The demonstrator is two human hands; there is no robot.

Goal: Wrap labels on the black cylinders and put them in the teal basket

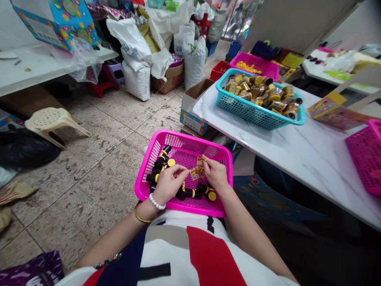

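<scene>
A pink plastic basket (183,139) rests on my lap. Above its mesh floor, my left hand (171,180) pinches the left edge of some small yellow printed stickers (195,173). My right hand (214,172) pinches the same stickers from the right, near their upper end. Several short black cylinders with yellow bands and caps (193,193) lie in the basket, some partly hidden beneath my left hand and others by my right wrist. What exactly these cylinders are I cannot tell.
On the marble-patterned table (247,137) at right stands a turquoise basket (258,115) full of yellow-and-black wrapped pieces. Another pink basket (364,159) is at the far right. A cream stool (49,119), white sacks (135,75) and an open carton (192,113) stand on the floor.
</scene>
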